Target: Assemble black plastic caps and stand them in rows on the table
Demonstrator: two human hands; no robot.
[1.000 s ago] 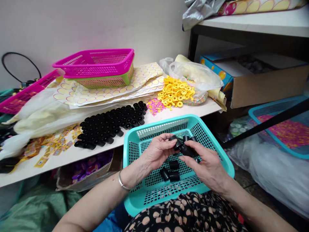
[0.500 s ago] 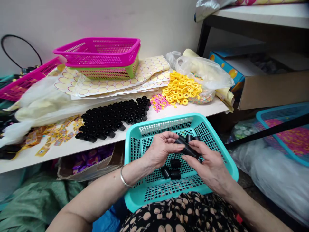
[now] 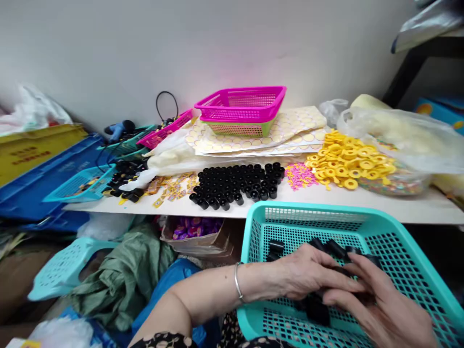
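Observation:
My left hand [image 3: 308, 273] and my right hand [image 3: 387, 299] meet over a turquoise basket [image 3: 315, 209], fingers closed toward each other. Small black plastic cylinders show dark between the fingers; the hands hide most of them, so how many I hold is unclear. More loose black cylinders [image 3: 276, 246] lie in the basket around and under both hands. Beyond the basket's far rim, on the white table, many black cylinders [image 3: 232, 183] stand packed in rows.
Yellow rings [image 3: 350, 162] and pink-and-orange bits [image 3: 300, 176] are heaped right of the rows. Small yellow packets [image 3: 177, 187] lie left. Stacked magenta and green baskets [image 3: 241, 113] rest on printed sheets [image 3: 300, 123]. Beneath the table is a box of purple items [image 3: 197, 227].
The view has swung left, bringing blue and yellow crates into sight. My hands have closed in on each other and hang lower over the basket; the cylinders between them are now mostly hidden.

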